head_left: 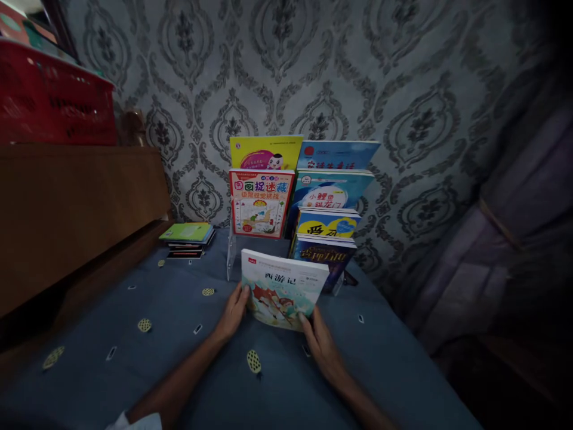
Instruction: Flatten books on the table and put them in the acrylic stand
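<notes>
Between my two hands is a picture-covered book (280,298) with a white top and Chinese characters on it, tilted back toward me. My left hand (235,307) grips its left edge, and my right hand (320,340) pinches its lower right corner, thumb on the cover. Just behind stands a clear book rack (231,257), its lower part partly hidden by the held book. On it at left are a red-bordered book (262,206) and a yellow book (266,152). At right are several blue books, among them a dark blue one (324,257) in front.
A stack of books (188,236), green on top, lies at the back left. The bed is covered by a blue patterned sheet (170,364). Left stands a brown wooden cabinet (80,209) with a red basket (58,95) on it. A tied curtain (492,221) hangs right; patterned wallpaper is behind.
</notes>
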{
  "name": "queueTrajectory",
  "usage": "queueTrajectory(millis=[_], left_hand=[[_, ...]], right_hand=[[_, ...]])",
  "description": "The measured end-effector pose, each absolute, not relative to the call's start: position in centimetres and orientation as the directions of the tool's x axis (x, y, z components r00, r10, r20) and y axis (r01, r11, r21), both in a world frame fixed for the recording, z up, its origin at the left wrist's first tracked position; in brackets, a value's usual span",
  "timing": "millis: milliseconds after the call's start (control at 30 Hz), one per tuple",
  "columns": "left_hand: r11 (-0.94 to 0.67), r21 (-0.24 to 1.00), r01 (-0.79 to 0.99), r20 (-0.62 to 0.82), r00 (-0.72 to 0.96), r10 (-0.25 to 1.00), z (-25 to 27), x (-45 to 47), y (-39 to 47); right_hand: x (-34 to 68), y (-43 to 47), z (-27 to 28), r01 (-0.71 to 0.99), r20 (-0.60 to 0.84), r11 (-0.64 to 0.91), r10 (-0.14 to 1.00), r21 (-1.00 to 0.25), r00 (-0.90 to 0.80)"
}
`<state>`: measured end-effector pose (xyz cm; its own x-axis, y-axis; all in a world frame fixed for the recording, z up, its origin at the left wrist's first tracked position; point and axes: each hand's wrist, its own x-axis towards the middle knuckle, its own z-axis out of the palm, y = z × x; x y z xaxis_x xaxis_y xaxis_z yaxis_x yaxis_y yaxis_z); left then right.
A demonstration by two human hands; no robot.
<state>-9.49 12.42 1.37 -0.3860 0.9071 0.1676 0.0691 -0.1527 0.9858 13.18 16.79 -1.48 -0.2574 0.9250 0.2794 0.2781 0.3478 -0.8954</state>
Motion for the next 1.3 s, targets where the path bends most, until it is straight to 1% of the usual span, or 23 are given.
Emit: queueTrajectory(millis=[133,300,567,700,900,1100,1200,1300], left_hand=[[-0.141,0.979,0.15,0.186,-0.354,0.917,1.1,-9.6,12.5],[-0.167,0.967,0.19,0.222,-0.324,0.92,1.5,-9.6,12.3],[-0.241,0.957,0.158,0.281,-0.323,0.904,2.2,-9.4,11.8],[-0.222,0.964,0.144,0.257,-0.315,0.913,2.4,-9.4,11.8],[-0.237,0.958,0.16,0.277,-0.313,0.909,2.7,-9.4,11.7],[-0.227,0.962,0.15,0.269,-0.402,0.875,2.5,-8.6,12.0],[-0.22,0.967,0.128,0.255,-0.439,0.861,1.9,-8.2,12.5],[-0.194,0.976,0.098,0.217,-0.454,0.864,1.6,-8.3,12.6]], right_hand=[[13.1,16.9,-1.3,0.307,0.313,0.379,0.918,-0.873,-0.244],[13.0,17.2,-1.0,0.323,0.335,0.413,0.902,-0.851,-0.27],[12.9,17.2,-0.6,0.312,0.384,0.475,0.869,-0.823,-0.311],[12.9,17.2,-0.5,0.325,0.384,0.474,0.872,-0.818,-0.304],[13.2,17.0,-0.1,0.319,0.401,0.489,0.864,-0.812,-0.305],[13.7,16.8,0.0,0.231,0.447,0.508,0.853,-0.83,-0.27],[14.1,17.1,-0.2,0.236,0.457,0.51,0.855,-0.827,-0.243],[14.4,17.3,-0.1,0.238,0.464,0.523,0.846,-0.818,-0.264]])
